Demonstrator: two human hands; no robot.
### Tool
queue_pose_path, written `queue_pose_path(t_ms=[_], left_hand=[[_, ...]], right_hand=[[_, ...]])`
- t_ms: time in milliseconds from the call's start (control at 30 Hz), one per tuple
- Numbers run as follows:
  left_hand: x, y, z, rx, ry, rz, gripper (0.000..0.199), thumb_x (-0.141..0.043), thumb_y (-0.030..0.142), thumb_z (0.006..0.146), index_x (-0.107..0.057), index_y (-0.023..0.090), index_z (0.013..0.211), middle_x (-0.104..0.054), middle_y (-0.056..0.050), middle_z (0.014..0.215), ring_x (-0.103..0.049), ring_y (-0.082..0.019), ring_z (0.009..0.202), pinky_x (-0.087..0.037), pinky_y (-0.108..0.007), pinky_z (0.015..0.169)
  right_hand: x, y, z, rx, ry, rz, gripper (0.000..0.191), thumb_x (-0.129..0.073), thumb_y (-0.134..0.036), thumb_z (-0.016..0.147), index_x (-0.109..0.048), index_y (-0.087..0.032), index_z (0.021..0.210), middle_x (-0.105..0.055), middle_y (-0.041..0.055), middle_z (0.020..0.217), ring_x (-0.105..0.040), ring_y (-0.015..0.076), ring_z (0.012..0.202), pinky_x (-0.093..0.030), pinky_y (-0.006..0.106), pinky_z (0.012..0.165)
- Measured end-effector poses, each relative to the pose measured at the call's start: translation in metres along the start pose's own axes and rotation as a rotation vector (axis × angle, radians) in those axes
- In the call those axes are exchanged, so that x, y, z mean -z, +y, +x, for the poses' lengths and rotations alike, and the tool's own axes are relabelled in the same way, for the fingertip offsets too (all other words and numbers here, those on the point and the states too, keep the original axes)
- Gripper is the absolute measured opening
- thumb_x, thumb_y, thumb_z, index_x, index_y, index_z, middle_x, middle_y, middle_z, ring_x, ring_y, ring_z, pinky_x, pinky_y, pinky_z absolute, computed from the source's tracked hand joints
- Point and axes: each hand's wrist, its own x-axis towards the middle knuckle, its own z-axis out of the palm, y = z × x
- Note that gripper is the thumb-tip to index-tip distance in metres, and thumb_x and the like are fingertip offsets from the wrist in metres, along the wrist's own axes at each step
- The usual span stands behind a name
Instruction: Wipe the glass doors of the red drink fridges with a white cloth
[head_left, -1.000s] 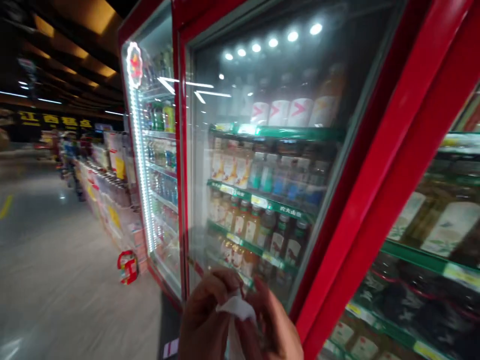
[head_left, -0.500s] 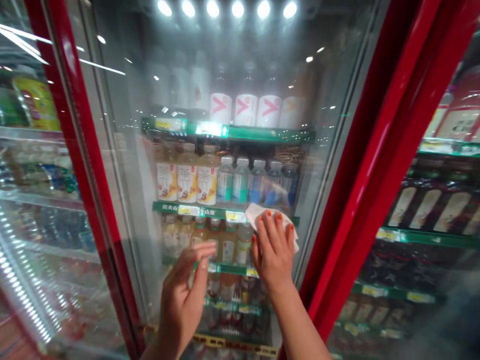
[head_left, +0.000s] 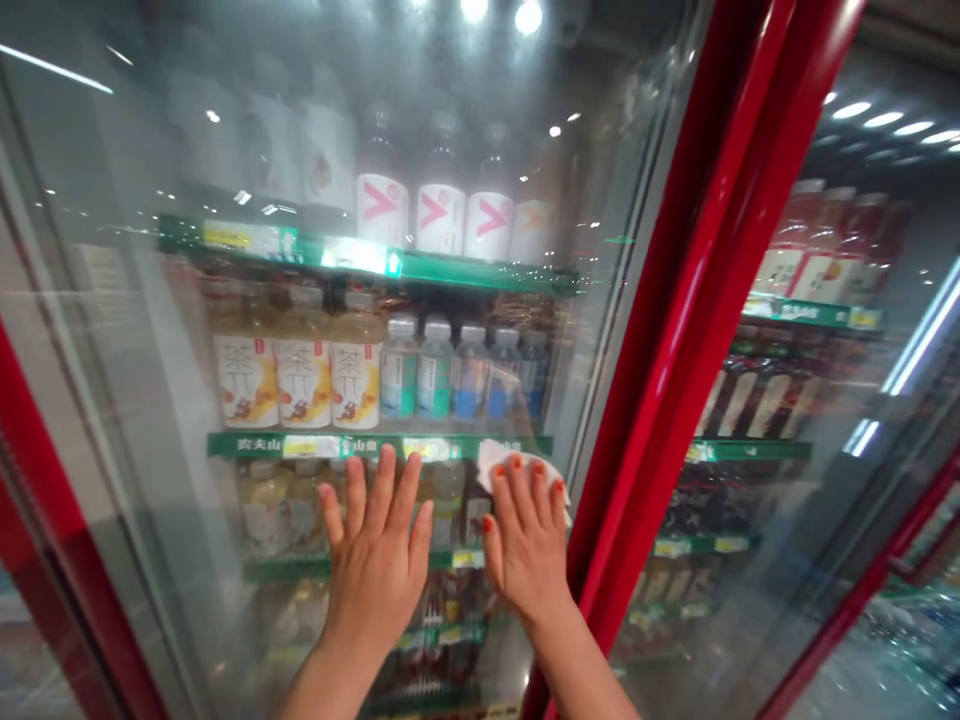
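My right hand (head_left: 529,540) presses a white cloth or tissue (head_left: 491,457) flat against the glass door (head_left: 135,330) of a drinks cooler, near the door's right side. Its fingers, with orange-red nails, lie over the cloth, and part of the cloth shows past the fingertips. To the left of it, my left hand (head_left: 379,550) is spread with fingers apart at the glass and holds nothing. Whether its palm touches the glass cannot be made out.
Red door frames (head_left: 675,300) rise to the right of the hands. Behind the glass, bottles (head_left: 300,385) stand on shelves with green edges (head_left: 487,268). Another cooler with bottles (head_left: 817,250) is at the right.
My left hand has turned from a sideways, partly curled pose to spread fingers. My right hand and the cloth sit slightly lower in view. The view has shifted right.
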Motion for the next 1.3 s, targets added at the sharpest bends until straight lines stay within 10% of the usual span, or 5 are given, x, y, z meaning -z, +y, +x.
queue_pose_path(t_ms=[233, 833, 1067, 1200, 1300], left_hand=[[0.016, -0.008, 0.022, 0.053, 0.038, -0.095, 0.081, -0.054, 0.020, 0.111, -0.015, 0.032, 0.180, -0.013, 0.001, 0.189, -0.002, -0.022, 0.177, 0.007, -0.048, 0.143], [0.051, -0.089, -0.031, 0.197, -0.031, -0.095, 0.084, -0.061, 0.022, 0.109, -0.018, 0.035, 0.180, -0.018, -0.003, 0.189, -0.008, -0.024, 0.177, -0.006, -0.049, 0.144], [0.060, -0.104, -0.038, 0.222, -0.036, -0.143, 0.081, -0.057, 0.022, 0.110, -0.017, 0.034, 0.180, -0.014, -0.004, 0.189, -0.007, -0.026, 0.177, -0.007, -0.052, 0.144], [0.058, -0.115, -0.048, 0.156, -0.030, -0.123, 0.081, -0.058, 0.020, 0.109, -0.020, 0.033, 0.180, -0.016, -0.003, 0.189, -0.010, -0.025, 0.177, -0.008, -0.049, 0.145], [0.060, -0.126, -0.053, 0.115, -0.034, -0.106, 0.081, -0.060, 0.019, 0.108, -0.023, 0.033, 0.179, -0.020, -0.001, 0.188, -0.011, -0.024, 0.176, -0.006, -0.047, 0.145]], right_hand=[[-0.006, -0.030, 0.045, -0.010, 0.046, 0.041, 0.074, -0.045, -0.035, 0.112, -0.015, -0.024, 0.179, -0.020, -0.0016, 0.186, 0.001, 0.0231, 0.177, -0.001, 0.051, 0.145], [-0.012, -0.064, -0.009, 0.039, -0.031, 0.071, 0.075, -0.051, -0.033, 0.111, -0.020, -0.033, 0.179, -0.037, -0.0051, 0.181, -0.005, 0.0165, 0.176, -0.002, 0.044, 0.145], [-0.020, -0.097, 0.047, 0.014, -0.047, 0.031, 0.074, -0.053, -0.042, 0.110, -0.025, -0.035, 0.178, -0.034, -0.0020, 0.184, 0.000, 0.0280, 0.177, -0.002, 0.059, 0.144], [-0.024, -0.120, -0.001, 0.191, -0.120, 0.051, 0.061, -0.056, -0.049, 0.109, -0.045, -0.044, 0.169, -0.044, -0.0151, 0.177, -0.002, 0.0183, 0.177, 0.001, 0.044, 0.146], [-0.019, -0.092, -0.018, 0.024, -0.060, -0.002, 0.072, -0.050, -0.034, 0.111, -0.023, -0.039, 0.178, -0.027, -0.0076, 0.185, -0.003, 0.0229, 0.177, -0.006, 0.053, 0.145]])
